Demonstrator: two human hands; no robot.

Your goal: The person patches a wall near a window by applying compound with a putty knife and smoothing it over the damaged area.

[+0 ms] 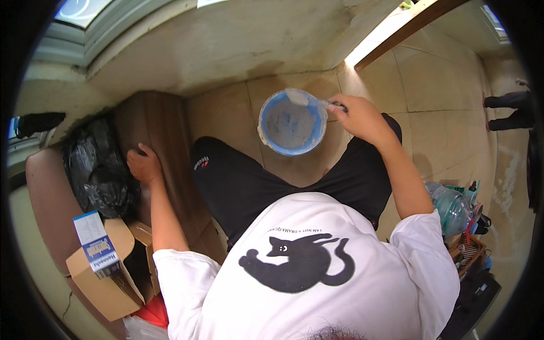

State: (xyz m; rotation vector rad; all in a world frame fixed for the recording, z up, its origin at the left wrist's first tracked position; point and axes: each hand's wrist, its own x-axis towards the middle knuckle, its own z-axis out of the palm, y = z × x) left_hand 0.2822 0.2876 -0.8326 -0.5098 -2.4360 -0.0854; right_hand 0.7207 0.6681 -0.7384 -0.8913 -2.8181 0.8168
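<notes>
A blue bucket [293, 122] with pale grey paste inside stands on the tiled floor between my knees. My right hand [358, 116] grips the handle of a putty knife [306, 99], whose paste-covered blade rests over the bucket's far rim. My left hand [144, 165] lies flat on a brown wooden board [164, 136] to my left, fingers spread, holding nothing. I wear black shorts and a white shirt with a black cat print.
A black plastic bag [97, 168] lies left of the board. An open cardboard box [107, 272] with a small blue-white carton [96, 243] sits at lower left. A large clear water bottle [453, 207] and a crate of tools stand at right. Another person's dark shoes [510, 110] appear far right.
</notes>
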